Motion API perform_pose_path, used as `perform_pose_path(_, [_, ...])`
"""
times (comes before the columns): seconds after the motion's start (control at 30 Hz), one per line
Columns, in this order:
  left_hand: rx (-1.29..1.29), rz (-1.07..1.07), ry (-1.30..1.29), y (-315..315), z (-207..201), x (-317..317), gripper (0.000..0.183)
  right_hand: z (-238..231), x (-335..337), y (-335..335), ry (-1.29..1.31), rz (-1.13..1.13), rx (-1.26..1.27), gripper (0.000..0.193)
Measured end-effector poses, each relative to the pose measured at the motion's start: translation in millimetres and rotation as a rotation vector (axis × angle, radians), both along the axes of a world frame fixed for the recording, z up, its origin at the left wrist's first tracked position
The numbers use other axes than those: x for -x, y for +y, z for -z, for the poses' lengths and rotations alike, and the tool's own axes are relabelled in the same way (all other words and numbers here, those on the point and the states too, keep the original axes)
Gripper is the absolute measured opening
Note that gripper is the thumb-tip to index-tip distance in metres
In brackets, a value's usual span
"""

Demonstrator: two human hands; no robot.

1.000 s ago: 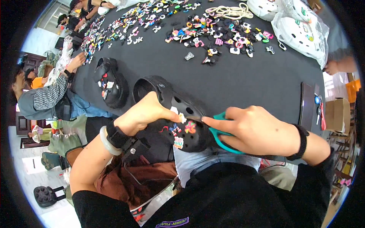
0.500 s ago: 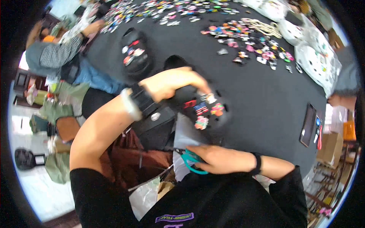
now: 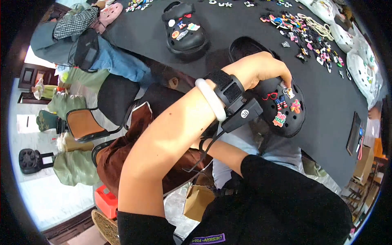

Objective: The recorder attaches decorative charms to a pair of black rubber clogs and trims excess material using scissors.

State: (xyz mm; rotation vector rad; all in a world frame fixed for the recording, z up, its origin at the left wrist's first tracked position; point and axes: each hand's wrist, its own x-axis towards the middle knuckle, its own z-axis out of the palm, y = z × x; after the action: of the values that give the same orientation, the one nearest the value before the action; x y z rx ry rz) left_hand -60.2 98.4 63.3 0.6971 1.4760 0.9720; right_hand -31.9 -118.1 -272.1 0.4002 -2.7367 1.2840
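Observation:
My left hand reaches over the black clog, fingers curled down onto its upper beside a small white charm. My thumb is hidden. The same upper carries a red glasses charm, a stars-and-stripes charm, a pink flower-like charm and a pink-and-green charm. Of my right arm, the forearm shows, crossing leftward beneath the left one. Its hand is hidden behind my left forearm. A second black clog with several charms stands farther off to the left.
Loose charms lie in a pile at the far right, near a beige cord and bagged white clogs. A phone rests by the table's right edge. Another person sits at the left, holding a pink clog. Chairs stand left.
The view has shifted, so the clogs appear farther right. My right hand has swung left beneath my left forearm, and the teal-handled scissors it held no longer show. My left fingers stay at the white charm.

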Motion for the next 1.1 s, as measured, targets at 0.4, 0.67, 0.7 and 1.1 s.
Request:
perform_pose_path(0.4, [0.084, -0.108, -0.223, -13.9, 2.6, 12.7, 0.023, -57.1, -17.2, 0.3, 0.008, -0.370, -0.051, 0.033])
perform_pose_path(0.67, [0.023, -0.022, -0.196, -6.1, -33.4, -8.1, 0.029, -286.2, -200.8, 213.7, -0.239, -0.426, 0.352, 0.047])
perform_pose_path(0.7, [-0.004, 0.032, -0.197, -7.7, -31.7, -7.6, 0.030, -294.8, -223.5, 235.6, -0.205, -0.377, 0.351, 0.047])
perform_pose_path(1.1, [0.128, 0.108, -0.138, 34.3, -42.9, -10.6, 0.037, -300.1, -256.0, 342.5, 0.096, 0.445, 0.055, 0.106])
